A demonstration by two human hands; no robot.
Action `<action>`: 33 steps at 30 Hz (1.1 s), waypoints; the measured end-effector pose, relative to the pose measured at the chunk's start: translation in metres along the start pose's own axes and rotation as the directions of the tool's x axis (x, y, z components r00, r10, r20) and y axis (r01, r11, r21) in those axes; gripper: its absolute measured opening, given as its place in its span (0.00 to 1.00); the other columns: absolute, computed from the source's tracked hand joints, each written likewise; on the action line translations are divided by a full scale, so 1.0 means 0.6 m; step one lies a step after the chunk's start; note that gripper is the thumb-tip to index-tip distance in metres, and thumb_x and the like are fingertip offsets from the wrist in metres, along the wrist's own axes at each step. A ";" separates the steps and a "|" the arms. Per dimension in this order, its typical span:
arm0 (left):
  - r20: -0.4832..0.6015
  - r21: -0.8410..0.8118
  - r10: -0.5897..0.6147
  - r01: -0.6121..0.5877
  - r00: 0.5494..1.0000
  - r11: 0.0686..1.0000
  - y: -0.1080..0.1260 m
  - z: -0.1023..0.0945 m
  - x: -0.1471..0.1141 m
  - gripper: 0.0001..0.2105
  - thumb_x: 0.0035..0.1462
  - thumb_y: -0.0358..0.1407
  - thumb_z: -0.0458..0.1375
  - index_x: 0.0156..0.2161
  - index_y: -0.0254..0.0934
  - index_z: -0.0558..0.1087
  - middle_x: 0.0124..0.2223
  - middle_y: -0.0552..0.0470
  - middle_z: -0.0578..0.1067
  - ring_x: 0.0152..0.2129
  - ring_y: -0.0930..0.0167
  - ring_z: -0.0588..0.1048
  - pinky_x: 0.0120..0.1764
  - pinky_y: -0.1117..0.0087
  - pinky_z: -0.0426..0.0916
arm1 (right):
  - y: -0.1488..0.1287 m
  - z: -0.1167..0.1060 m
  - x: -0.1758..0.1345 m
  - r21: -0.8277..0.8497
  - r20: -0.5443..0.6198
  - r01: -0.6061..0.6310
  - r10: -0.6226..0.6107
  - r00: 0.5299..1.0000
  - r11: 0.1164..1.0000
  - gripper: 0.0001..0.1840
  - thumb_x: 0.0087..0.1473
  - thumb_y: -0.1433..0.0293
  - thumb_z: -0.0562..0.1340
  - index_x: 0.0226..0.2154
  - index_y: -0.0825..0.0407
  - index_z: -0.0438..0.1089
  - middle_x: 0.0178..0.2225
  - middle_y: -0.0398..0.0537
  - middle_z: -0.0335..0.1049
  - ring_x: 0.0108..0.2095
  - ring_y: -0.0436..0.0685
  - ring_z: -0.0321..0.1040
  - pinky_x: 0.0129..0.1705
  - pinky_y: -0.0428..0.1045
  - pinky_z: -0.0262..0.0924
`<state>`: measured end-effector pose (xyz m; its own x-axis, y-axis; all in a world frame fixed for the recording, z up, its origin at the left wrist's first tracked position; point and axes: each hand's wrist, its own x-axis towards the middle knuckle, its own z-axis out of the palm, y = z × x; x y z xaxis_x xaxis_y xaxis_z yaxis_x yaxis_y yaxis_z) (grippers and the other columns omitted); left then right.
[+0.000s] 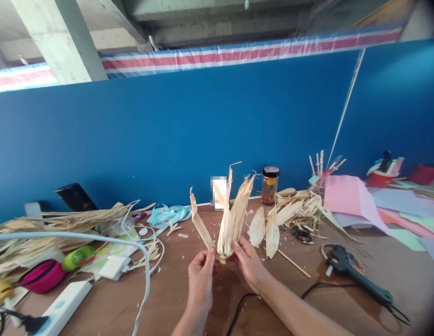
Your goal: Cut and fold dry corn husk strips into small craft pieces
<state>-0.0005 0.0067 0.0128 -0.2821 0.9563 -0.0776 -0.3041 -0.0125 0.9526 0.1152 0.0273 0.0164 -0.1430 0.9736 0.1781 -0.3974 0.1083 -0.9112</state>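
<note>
A bunch of dried corn husks (234, 219) stands upright between my hands, its stub end down and its ragged tips up. My right hand (250, 263) pinches the bunch low on its right side. My left hand (202, 274) is closed at the lower left, thumb and fingers on a separate husk strip (200, 224) that leans out to the left. Whether that strip is still joined to the bunch at its base, I cannot tell. Two trimmed husk pieces (272, 233) lie on the table just right of the bunch.
A hot glue gun (357, 273) and scissors (301, 233) lie at the right, near a thin stick (294, 262). Behind stand a lidded jar (270, 185) and a husk pile (297, 207). Leftward are blue ribbon (168, 215), a white cable (145, 266) and a power strip (65, 308).
</note>
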 end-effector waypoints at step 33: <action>0.056 -0.216 -0.180 0.188 0.982 0.958 -0.013 0.005 0.000 0.11 0.36 0.37 0.64 0.23 0.31 0.69 0.18 0.55 0.69 0.14 0.77 0.66 0.20 0.77 0.59 | 0.003 0.015 -0.035 -0.584 0.072 0.273 -0.286 0.956 0.765 0.12 0.47 0.68 0.59 0.38 0.48 0.66 0.35 0.50 0.66 0.37 0.59 0.62 0.41 0.53 0.56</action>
<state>0.0047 0.0075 0.0066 -0.1713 0.9577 -0.2312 -0.5411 0.1046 0.8344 0.1093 0.0050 0.0142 -0.0885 0.8848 0.4574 0.1861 0.4658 -0.8651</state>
